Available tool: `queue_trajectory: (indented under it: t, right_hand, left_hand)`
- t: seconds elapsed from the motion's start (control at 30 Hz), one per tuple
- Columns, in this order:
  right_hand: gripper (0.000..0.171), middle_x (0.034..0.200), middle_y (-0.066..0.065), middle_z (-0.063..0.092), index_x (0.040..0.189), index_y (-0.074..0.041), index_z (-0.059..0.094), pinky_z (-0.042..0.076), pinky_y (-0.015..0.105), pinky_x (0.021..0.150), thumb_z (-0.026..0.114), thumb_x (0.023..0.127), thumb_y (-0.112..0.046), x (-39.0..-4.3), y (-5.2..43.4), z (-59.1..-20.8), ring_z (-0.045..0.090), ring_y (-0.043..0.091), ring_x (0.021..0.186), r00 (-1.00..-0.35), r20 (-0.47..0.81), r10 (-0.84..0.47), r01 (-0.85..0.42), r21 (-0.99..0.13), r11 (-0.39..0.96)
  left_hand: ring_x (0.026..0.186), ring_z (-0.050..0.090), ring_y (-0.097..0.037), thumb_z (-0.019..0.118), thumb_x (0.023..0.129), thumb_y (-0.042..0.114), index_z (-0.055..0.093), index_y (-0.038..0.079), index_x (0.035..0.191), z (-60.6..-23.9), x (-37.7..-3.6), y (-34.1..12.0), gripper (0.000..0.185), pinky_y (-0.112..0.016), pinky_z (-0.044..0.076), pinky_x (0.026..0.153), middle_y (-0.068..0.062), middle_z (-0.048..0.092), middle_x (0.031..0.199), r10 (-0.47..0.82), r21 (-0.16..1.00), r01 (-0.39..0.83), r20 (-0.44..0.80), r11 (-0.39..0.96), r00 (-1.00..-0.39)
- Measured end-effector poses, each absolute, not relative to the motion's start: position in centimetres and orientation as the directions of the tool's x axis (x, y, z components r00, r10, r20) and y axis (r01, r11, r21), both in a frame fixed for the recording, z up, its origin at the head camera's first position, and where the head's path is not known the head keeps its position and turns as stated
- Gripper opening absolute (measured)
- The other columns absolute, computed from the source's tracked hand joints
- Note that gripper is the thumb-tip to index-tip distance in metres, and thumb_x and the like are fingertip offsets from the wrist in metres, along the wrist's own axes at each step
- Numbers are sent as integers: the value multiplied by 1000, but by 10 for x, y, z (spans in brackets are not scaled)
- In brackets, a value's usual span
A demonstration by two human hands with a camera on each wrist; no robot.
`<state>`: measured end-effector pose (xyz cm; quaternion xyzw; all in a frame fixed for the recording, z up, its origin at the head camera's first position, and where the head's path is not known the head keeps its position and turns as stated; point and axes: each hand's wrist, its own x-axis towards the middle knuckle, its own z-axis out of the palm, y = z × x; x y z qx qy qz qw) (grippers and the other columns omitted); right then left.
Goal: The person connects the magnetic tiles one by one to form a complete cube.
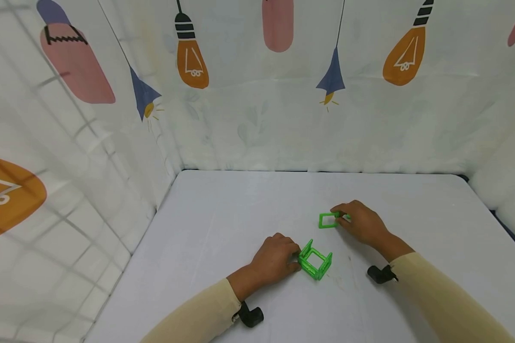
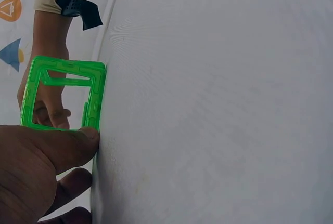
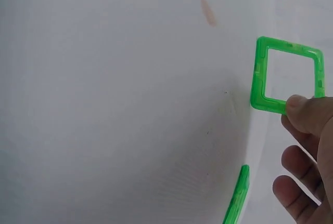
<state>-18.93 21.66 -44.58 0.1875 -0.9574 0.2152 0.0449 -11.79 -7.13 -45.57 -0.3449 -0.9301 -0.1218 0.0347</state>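
Note:
Green see-through square frame tiles, like magnetic building tiles, are on the white table. Several stand joined as an open box-like shape (image 1: 311, 271) near the middle in the head view. My left hand (image 1: 275, 258) holds its left side between thumb and fingers; the thumb presses on the lower edge of a tile (image 2: 95, 99) in the left wrist view. Further back and to the right, my right hand (image 1: 362, 222) pinches a single square tile (image 3: 259, 73) by its edge, apart from the box shape. A bit of green also shows at the right fingers; what it belongs to is unclear.
The white table (image 1: 231, 200) stretches around both hands. White cloth (image 1: 257, 128) printed with bulbs and lamps hangs behind it and along the left. Each wrist carries a small black camera mount (image 1: 251, 317). Faint marks (image 3: 208, 12) stain the tabletop.

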Motion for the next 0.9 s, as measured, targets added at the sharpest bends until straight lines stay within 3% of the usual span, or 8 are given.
queue_trajectory:
  t: [0.17, 0.33, 0.57, 0.9]
  right_hand:
    - [28, 100, -2, 71, 120, -19, 75, 48, 33, 61, 78, 92, -16, -181, 219, -444, 61, 20, 93, -926, 170, -338, -378, -404, 833]
    - [28, 99, -4, 72, 119, -19, 76, 52, 36, 65, 79, 92, -19, -172, 220, -442, 64, 24, 95, -927, 173, -334, -376, -421, 826]
    - [28, 98, -5, 69, 118, -20, 76, 50, 32, 62, 80, 91, -21, -156, 216, -437, 64, 19, 84, -932, 155, -327, -361, -452, 815]
    - [26, 98, -6, 67, 114, -20, 78, 51, 32, 66, 83, 88, -19, -141, 214, -438, 64, 17, 84, -924, 175, -340, -382, -461, 801]
  left_hand:
    - [101, 60, -14, 85, 86, 33, 77, 20, 101, -456, -118, -72, 22, -29, 47, 82, 10, 72, 102, 633, 208, 651, 153, 730, -759]
    - [101, 59, -13, 85, 85, 34, 77, 21, 100, -456, -118, -71, 22, -29, 46, 81, 11, 72, 101, 632, 215, 649, 150, 730, -760]
    - [100, 59, -12, 86, 85, 36, 77, 22, 99, -456, -119, -71, 22, -28, 45, 81, 13, 72, 101, 634, 215, 652, 153, 727, -758]
    - [100, 58, -11, 87, 82, 37, 78, 23, 101, -457, -119, -69, 25, -28, 44, 80, 15, 70, 100, 626, 242, 644, 155, 726, -764]
